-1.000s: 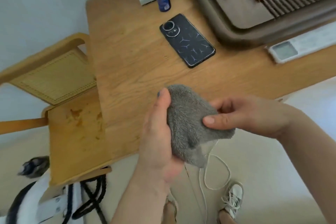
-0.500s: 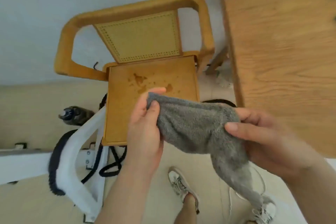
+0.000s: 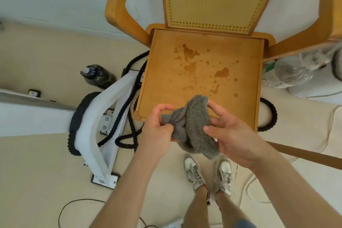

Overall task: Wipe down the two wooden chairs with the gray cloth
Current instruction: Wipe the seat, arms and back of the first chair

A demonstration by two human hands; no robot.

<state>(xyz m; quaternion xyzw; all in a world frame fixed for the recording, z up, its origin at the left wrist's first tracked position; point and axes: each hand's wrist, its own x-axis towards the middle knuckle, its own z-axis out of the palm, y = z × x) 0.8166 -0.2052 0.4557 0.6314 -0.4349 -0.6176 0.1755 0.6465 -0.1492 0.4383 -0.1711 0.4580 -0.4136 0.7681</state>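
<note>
As the person turns to the stained chair seat, left grip and right grip pinch the gray cloth, seemingly ready.

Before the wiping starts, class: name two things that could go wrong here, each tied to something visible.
The gray cloth is bunched between the left hand and right hand; wiped like that, it may smear the brown spill across the chair seat.
The black cables loop on the floor near the shoes; a step sideways could snag them.

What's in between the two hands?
The cloth, bunched up, gripped by the left hand and right hand; the head view shows it.
</note>
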